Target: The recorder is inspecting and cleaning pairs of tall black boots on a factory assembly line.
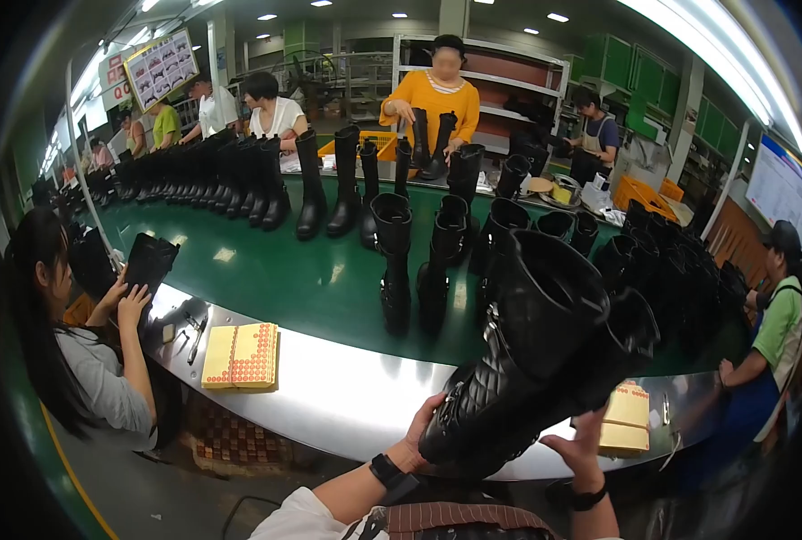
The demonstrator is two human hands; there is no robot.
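Observation:
I hold a tall black quilted boot (518, 360) tilted over the steel edge of the work bench, its open shaft facing up and away. My left hand (422, 434), with a dark wristband, grips the foot end from below left. My right hand (581, 443), also with a dark band on the wrist, supports the boot from the right, by a second boot shaft (619, 346) lying against the first.
A green conveyor belt (275, 270) carries many upright black boots (394, 256). Yellow sticker sheets (241, 356) and another yellow pad (626, 417) lie on the steel rim. A person at left handles a boot (149, 263); others stand behind the belt and at right.

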